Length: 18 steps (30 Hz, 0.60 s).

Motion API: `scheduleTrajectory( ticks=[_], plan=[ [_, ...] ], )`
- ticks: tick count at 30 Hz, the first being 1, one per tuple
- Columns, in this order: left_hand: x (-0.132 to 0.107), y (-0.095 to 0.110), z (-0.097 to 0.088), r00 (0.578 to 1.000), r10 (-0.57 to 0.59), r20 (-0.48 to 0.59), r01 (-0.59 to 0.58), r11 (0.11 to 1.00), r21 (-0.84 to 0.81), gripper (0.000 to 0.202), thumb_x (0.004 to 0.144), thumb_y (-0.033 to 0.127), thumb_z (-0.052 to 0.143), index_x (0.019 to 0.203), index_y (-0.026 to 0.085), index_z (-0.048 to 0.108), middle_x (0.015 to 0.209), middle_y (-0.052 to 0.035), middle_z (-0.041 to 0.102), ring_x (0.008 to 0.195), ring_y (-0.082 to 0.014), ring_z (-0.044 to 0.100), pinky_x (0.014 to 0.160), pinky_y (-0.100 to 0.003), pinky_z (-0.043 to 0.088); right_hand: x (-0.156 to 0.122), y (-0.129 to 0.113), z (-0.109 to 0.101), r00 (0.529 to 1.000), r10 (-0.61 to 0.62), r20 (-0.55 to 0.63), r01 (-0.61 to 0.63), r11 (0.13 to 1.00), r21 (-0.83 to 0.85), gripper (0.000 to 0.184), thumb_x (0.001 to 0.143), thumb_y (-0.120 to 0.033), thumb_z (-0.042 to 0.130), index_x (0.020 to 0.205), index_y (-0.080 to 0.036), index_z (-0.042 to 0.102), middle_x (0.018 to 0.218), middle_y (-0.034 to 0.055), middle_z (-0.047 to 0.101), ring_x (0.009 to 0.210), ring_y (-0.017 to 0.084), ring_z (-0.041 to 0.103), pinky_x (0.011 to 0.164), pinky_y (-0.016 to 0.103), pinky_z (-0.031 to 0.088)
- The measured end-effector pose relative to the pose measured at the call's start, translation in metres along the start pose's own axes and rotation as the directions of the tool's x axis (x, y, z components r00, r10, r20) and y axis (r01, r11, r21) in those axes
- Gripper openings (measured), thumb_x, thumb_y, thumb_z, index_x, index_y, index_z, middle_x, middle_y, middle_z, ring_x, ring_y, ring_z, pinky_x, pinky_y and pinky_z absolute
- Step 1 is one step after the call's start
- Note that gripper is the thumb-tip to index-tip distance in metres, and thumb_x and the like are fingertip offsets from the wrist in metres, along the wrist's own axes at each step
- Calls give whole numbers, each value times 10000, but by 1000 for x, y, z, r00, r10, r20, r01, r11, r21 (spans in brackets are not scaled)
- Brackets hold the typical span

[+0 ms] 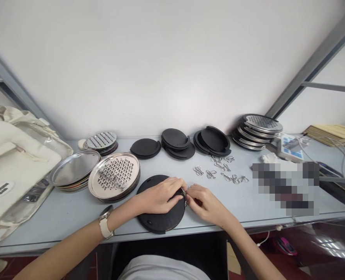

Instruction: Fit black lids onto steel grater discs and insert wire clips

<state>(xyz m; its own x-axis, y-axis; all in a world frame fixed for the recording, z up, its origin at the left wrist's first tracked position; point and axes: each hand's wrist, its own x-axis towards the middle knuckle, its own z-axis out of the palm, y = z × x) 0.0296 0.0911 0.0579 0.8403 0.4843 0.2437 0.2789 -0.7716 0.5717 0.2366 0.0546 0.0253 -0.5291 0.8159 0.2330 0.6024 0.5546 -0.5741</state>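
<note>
On the table before me lies a black round disc with small slots near its rim. My left hand rests across it, its fingers and thumb closed on the disc's right edge. At that same edge my right hand pinches a small metal wire clip; how far the clip is fixed to the disc is hidden by the fingers. More loose wire clips are scattered to the right, beyond my right hand. Just left of the disc stands a stack of round grater plates, holes facing up.
Black round holders sit in piles along the wall. A second stack of grater plates is at the back right. Smooth metal discs and a cream bag are at left. A power strip with cables lies right.
</note>
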Motion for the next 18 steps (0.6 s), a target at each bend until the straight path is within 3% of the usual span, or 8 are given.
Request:
scheduleTrajectory(
  ticks=[18],
  plan=[
    [0, 0, 1, 1000, 17, 1, -17, 999, -33, 239, 898, 91, 449, 1111, 200, 446, 1062, -74, 544, 1014, -204, 527, 921, -352, 432, -2, 0, 2, 1000, -26, -2, 26, 999, -43, 330, 972, -223, 375, 645, -201, 412, 625, 0, 462, 635, 162, 454, 634, 298, 370]
  ],
)
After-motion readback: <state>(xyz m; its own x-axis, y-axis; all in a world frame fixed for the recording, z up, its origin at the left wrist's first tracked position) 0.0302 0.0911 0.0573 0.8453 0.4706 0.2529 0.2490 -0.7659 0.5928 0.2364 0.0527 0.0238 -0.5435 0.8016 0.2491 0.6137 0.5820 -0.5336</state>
